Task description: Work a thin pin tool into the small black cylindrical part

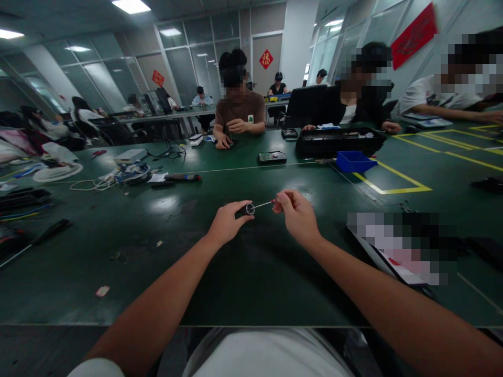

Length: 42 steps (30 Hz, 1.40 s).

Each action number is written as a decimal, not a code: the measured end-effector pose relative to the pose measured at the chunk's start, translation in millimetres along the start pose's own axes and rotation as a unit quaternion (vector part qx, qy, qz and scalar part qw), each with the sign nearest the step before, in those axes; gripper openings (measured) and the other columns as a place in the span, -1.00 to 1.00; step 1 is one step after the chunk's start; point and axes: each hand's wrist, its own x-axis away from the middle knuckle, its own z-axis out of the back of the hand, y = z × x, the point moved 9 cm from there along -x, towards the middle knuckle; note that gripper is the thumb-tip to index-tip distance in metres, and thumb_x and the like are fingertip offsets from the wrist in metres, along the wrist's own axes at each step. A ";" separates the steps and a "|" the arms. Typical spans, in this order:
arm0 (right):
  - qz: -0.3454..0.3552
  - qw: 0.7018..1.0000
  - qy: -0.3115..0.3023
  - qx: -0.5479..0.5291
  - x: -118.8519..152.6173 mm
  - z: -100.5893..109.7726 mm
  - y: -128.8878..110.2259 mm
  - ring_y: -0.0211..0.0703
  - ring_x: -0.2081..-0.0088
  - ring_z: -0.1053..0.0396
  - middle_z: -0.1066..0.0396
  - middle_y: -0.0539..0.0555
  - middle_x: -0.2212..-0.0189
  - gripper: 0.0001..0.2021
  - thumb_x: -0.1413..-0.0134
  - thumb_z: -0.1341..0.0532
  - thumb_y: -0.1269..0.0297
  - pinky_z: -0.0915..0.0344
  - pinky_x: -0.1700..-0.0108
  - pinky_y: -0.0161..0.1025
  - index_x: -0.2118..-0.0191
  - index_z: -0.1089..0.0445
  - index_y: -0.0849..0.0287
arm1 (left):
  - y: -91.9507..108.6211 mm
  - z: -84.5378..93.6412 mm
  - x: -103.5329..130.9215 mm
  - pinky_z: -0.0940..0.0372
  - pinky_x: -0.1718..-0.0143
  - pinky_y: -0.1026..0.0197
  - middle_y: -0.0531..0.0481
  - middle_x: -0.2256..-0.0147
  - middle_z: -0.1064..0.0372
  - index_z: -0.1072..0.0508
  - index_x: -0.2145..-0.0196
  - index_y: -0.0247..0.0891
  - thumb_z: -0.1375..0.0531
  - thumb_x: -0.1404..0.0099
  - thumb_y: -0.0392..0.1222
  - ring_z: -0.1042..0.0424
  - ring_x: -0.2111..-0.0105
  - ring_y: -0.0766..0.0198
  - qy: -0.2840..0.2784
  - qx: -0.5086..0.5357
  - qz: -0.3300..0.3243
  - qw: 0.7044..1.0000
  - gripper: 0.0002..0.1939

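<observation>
My left hand (231, 221) is closed around a small dark cylindrical part (250, 210) with a pale ring at its open end, held just above the table. In my right hand (295, 213) is a thin screwdriver (262, 204), pinched by its reddish handle. Its metal shaft points left and its tip reaches the ringed end of the part. Whether the tip sits inside or only touches the rim, I cannot tell. Both forearms come in over the near edge of the green table (275, 277).
A pen-like electric screwdriver (183, 177) and tangled cables (133, 174) lie ahead to the left. Further off are a circuit board (272, 157), a blue bin (356, 162) and a long black tray (340, 142). Across the table sits a person (240, 107) in brown.
</observation>
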 end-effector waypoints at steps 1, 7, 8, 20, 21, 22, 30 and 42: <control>0.004 1.000 -0.004 0.027 0.4 0.6 -3.2 -0.18 0.44 -0.40 -0.46 0.02 0.47 -0.73 -0.22 -0.16 0.01 -0.31 0.33 -0.20 0.29 -0.39 0.12 | -0.7 0.2 0.1 -0.29 -0.12 -0.01 -0.06 -0.02 -0.50 -0.49 -0.08 -0.12 -0.34 -0.24 -0.16 -0.46 -0.02 0.11 0.001 0.001 0.002 1.000 -0.56; 0.032 0.990 -0.030 0.136 1.1 1.6 -9.3 -0.15 0.45 -0.41 -0.47 0.01 0.50 -0.75 -0.22 -0.18 0.05 -0.25 0.37 -0.21 0.27 -0.45 0.12 | -1.2 2.2 0.9 -0.30 -0.11 0.01 -0.06 0.00 -0.52 -0.48 -0.10 -0.11 -0.34 -0.24 -0.17 -0.47 0.00 0.11 0.005 0.002 0.000 1.000 -0.54; 0.037 0.990 -0.043 0.125 1.6 -0.7 -9.5 -0.14 0.41 -0.44 -0.49 0.03 0.45 -0.78 -0.23 -0.15 0.10 -0.27 0.34 -0.20 0.24 -0.44 0.11 | -1.5 2.3 1.0 -0.30 -0.11 0.01 -0.07 0.00 -0.52 -0.48 -0.10 -0.11 -0.34 -0.24 -0.17 -0.47 -0.01 0.11 0.005 0.001 -0.001 1.000 -0.54; 0.043 0.990 -0.044 0.130 2.6 -4.8 -2.9 -0.12 0.38 -0.41 -0.45 0.02 0.38 -0.70 -0.31 -0.04 0.10 -0.29 0.30 -0.17 -0.05 -0.29 0.08 | -0.6 -1.8 0.4 -0.28 -0.13 0.02 -0.08 -0.01 -0.52 -0.49 -0.10 -0.14 -0.35 -0.23 -0.18 -0.47 -0.01 0.10 -0.005 0.002 0.009 1.000 -0.54; 0.042 0.990 -0.053 0.122 2.8 -6.1 -1.2 -0.11 0.37 -0.40 -0.44 0.02 0.38 -0.69 -0.31 -0.04 0.08 -0.29 0.30 -0.17 -0.05 -0.30 0.07 | -1.7 -1.8 0.5 -0.28 -0.12 0.02 -0.07 -0.01 -0.52 -0.49 -0.10 -0.14 -0.35 -0.23 -0.18 -0.47 -0.01 0.10 -0.005 0.001 0.012 1.000 -0.54; 0.037 0.990 -0.062 0.123 2.8 -7.3 0.6 -0.11 0.39 -0.39 -0.42 0.01 0.40 -0.69 -0.32 -0.03 0.06 -0.29 0.31 -0.17 -0.02 -0.32 0.06 | -2.9 -2.2 0.7 -0.28 -0.12 0.02 -0.07 0.00 -0.52 -0.49 -0.10 -0.12 -0.34 -0.23 -0.17 -0.47 -0.01 0.09 -0.006 0.001 0.014 1.000 -0.54; -0.021 1.000 -0.010 0.002 -5.5 -2.3 15.2 -0.12 0.33 -0.41 -0.44 0.06 0.35 -0.79 -0.16 -0.20 0.10 -0.38 0.22 -0.12 0.18 -0.36 0.10 | -5.0 -2.8 1.0 -0.31 -0.04 0.05 -0.05 0.04 -0.53 -0.50 -0.09 -0.14 -0.34 -0.24 -0.16 -0.48 0.05 0.11 -0.009 0.006 0.025 1.000 -0.56; -0.152 0.979 0.043 -0.133 -9.8 4.8 50.3 -0.24 0.48 -0.32 -0.36 -0.01 0.49 -0.78 -0.13 -0.22 0.07 -0.41 0.41 -0.22 0.38 -0.34 0.11 | -1.1 -4.1 -2.6 -0.24 -0.10 -0.04 -0.08 0.02 -0.51 -0.48 -0.11 -0.14 -0.31 -0.27 -0.17 -0.43 0.02 0.07 -0.037 -0.042 0.010 0.998 -0.56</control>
